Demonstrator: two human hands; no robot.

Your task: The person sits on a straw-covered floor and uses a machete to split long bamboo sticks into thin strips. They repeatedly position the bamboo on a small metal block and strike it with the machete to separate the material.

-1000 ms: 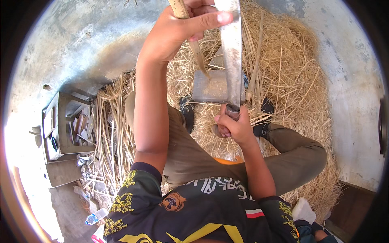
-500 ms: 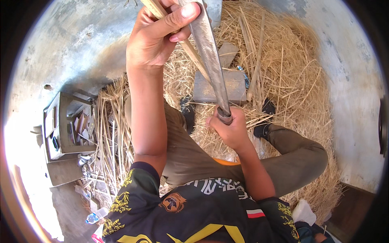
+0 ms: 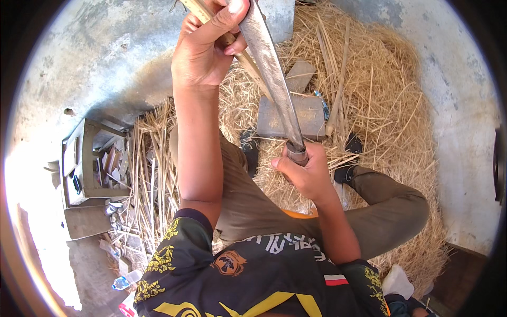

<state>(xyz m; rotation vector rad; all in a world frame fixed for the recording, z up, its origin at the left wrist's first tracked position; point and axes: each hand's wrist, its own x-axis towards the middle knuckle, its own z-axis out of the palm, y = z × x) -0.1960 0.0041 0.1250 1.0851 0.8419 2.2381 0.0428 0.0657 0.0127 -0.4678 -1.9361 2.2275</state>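
Note:
My right hand is wrapped round the handle of a long knife, just below its metal collar. The blade slants up and to the left across the view. At the top, my left hand is closed on a pale bamboo stick, whose lower part passes behind the blade. My left thumb rests at or very near the blade's upper end; contact is hard to tell. The upper ends of blade and stick run toward or past the frame's top edge.
A wooden block lies between my feet on a heap of pale shavings. Long strips lie right of it. At left are a bundle of thin strips, an open cabinet and a plastic bottle. Walls stand on both sides.
The blade has turned, so more of its flat face shows. The whole view has shifted slightly, the surroundings moving a little to the right. Both hands keep their holds.

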